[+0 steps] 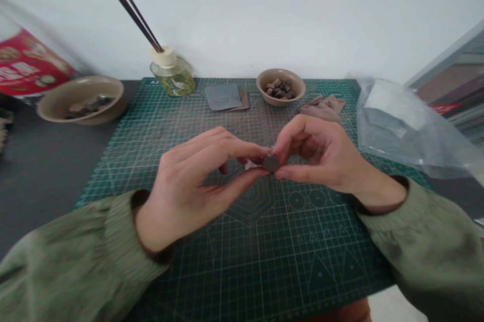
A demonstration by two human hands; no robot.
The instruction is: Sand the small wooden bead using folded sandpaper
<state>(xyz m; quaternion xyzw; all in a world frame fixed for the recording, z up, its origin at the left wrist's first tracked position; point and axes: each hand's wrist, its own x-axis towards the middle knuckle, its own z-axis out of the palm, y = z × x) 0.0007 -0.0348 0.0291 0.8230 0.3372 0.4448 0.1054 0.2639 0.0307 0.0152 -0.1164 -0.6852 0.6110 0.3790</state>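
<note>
A small dark grey-brown piece (270, 163) is held above the green cutting mat (242, 271), near its middle. My left hand (200, 176) pinches it from the left between thumb and index fingertips. From the right, the thumb and index finger of my right hand (317, 153) close on the same piece, and the other fingers curl into the palm. A small pale patch shows beside the piece, between the left fingers; what it is I cannot make out.
Behind the hands are a bowl (301, 91) of small brown chunks, grey sheets (223, 97), a crumpled cloth (321, 109) and a reed diffuser (174, 76). Another bowl (81, 115) and red packaging (32, 65) stand left. A clear plastic bag (397, 130) lies right.
</note>
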